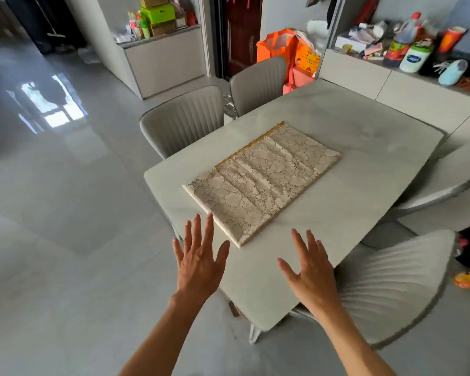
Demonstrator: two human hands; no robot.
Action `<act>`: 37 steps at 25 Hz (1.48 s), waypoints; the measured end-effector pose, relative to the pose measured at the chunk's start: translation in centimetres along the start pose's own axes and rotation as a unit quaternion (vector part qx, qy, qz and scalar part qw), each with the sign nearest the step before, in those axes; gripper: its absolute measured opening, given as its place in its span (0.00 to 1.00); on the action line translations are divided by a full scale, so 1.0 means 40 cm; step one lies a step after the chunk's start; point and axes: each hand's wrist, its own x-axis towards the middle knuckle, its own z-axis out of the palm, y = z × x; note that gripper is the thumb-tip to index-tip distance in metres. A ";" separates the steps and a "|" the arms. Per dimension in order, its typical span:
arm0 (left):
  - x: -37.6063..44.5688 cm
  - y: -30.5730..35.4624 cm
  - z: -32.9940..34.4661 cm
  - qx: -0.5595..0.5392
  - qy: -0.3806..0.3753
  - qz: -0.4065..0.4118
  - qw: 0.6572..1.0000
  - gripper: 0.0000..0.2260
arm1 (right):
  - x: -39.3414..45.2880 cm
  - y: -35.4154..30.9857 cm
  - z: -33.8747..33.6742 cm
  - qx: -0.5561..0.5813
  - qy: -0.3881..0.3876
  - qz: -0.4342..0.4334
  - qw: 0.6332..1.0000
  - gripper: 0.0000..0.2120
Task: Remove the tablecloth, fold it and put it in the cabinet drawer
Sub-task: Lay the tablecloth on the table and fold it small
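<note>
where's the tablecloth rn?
Head view: the folded tablecloth lies flat near the middle of the grey table, just beyond both open hands, closest to the left hand.

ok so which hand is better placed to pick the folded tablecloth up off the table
Left, probably. The left hand is open with fingertips right at the near corner of the folded tablecloth. The right hand, also open, hovers over bare table, farther from the cloth.

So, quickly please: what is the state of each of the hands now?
Left hand: open, holding nothing.
Right hand: open, holding nothing.
</note>
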 end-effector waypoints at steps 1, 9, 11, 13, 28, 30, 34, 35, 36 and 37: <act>0.030 -0.039 -0.011 -0.003 -0.020 0.003 1.000 0.31 | 0.006 -0.028 0.035 0.000 -0.011 0.029 1.000 0.35; 0.446 -0.214 0.038 0.113 -0.175 0.079 0.975 0.31 | 0.275 -0.132 0.222 0.061 -0.018 0.131 0.989 0.32; 0.525 -0.238 0.096 0.165 -0.222 0.096 0.956 0.31 | 0.374 -0.130 0.269 0.107 -0.031 0.143 0.984 0.30; 0.600 -0.268 0.145 0.208 -0.234 0.147 0.938 0.29 | 0.464 -0.127 0.309 0.102 -0.037 0.151 0.983 0.29; 1.299 -0.291 0.378 0.214 -0.474 0.407 0.751 0.14 | 0.637 -0.025 0.333 0.178 -0.083 0.302 0.933 0.13; 1.313 -0.309 0.368 0.204 -0.484 0.437 0.730 0.13 | 0.624 -0.030 0.325 0.190 -0.059 0.321 0.926 0.11; 1.371 -0.291 0.347 0.096 -0.521 0.323 0.784 0.07 | 0.648 -0.032 0.276 0.179 0.022 0.326 0.928 0.15; 1.390 -0.272 0.352 0.089 -0.512 0.311 0.796 0.05 | 0.668 -0.026 0.263 0.174 0.039 0.332 0.926 0.13; 1.404 -0.253 0.366 0.092 -0.502 0.308 0.803 0.02 | 0.692 -0.016 0.255 0.162 0.054 0.337 0.926 0.11; 1.410 -0.236 0.384 0.098 -0.492 0.307 0.808 0.02 | 0.717 -0.004 0.254 0.147 0.060 0.344 0.926 0.08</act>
